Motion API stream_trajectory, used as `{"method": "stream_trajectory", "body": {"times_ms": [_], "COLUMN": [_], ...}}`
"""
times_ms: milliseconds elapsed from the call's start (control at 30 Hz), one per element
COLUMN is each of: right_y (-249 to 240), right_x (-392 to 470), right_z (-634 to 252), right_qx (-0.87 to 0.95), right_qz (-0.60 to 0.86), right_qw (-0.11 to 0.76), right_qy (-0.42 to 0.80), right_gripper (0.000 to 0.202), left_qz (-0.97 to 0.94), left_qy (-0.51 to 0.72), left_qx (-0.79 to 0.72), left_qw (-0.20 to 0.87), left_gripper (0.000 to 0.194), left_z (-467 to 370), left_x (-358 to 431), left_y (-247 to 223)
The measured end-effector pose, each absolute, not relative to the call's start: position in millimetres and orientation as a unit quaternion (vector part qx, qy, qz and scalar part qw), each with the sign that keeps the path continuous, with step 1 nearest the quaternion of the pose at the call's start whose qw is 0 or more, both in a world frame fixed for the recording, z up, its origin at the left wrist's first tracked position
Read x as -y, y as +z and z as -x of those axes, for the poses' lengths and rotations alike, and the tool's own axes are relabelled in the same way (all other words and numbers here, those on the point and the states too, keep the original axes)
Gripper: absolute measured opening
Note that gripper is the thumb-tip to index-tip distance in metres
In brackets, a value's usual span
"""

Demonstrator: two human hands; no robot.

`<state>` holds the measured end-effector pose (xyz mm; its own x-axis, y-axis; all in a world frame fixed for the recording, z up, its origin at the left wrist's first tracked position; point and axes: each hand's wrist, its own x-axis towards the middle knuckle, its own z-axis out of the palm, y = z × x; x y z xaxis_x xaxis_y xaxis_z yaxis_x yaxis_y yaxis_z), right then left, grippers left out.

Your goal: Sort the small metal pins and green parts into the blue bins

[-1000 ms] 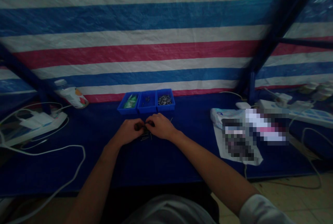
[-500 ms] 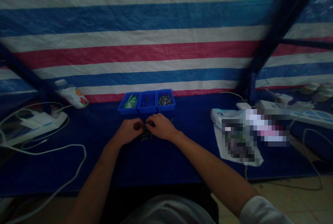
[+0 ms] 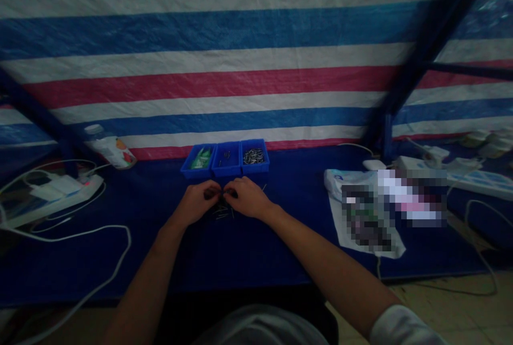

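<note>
My left hand (image 3: 196, 201) and my right hand (image 3: 247, 198) meet fingertip to fingertip low over the blue tabletop (image 3: 248, 254). Both have thumb and fingers pinched together; whatever lies between them is too small and dark to make out. Several thin metal pieces, like screws or pins (image 3: 220, 212), lie scattered just below the fingertips. Beyond the hands stand three joined blue bins. The left bin (image 3: 194, 174) holds green-and-clear plastic packets, the middle bin (image 3: 225, 166) has a few small metal pieces, and the right bin (image 3: 256, 167) is filled with many.
At left are a plastic bottle (image 3: 114, 151), a white power strip (image 3: 86, 191) and a looping white cable (image 3: 129, 240). On the right lie a white plastic bag (image 3: 334, 187), blurred items and another power strip (image 3: 476, 178). A striped tarp (image 3: 240, 29) hangs behind.
The hands stay together in nearly the same spot, with slight finger movement. Some of the loose metal pieces beneath them look shifted. The whole view has tilted slightly.
</note>
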<state>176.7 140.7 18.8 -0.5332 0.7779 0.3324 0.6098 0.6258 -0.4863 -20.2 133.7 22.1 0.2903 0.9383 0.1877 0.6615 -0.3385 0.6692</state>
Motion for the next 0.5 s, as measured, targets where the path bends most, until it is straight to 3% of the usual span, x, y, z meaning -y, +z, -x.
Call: {"method": "stream_trajectory", "body": {"times_ms": [500], "right_y": [13.2], "right_x": [-142.9], "right_z": [-175.1], "right_qx": [0.878], "right_qz": [0.390], "right_qw": [0.245], "right_qy": [0.134], "right_gripper": [0.020], "left_qz": [-0.774], "left_qy": [0.264], "left_qx": [-0.508], "left_qw": [0.271], "left_gripper": [0.016], "left_z": [22.5], "left_x": [-132.6], "left_y": [20.1]}}
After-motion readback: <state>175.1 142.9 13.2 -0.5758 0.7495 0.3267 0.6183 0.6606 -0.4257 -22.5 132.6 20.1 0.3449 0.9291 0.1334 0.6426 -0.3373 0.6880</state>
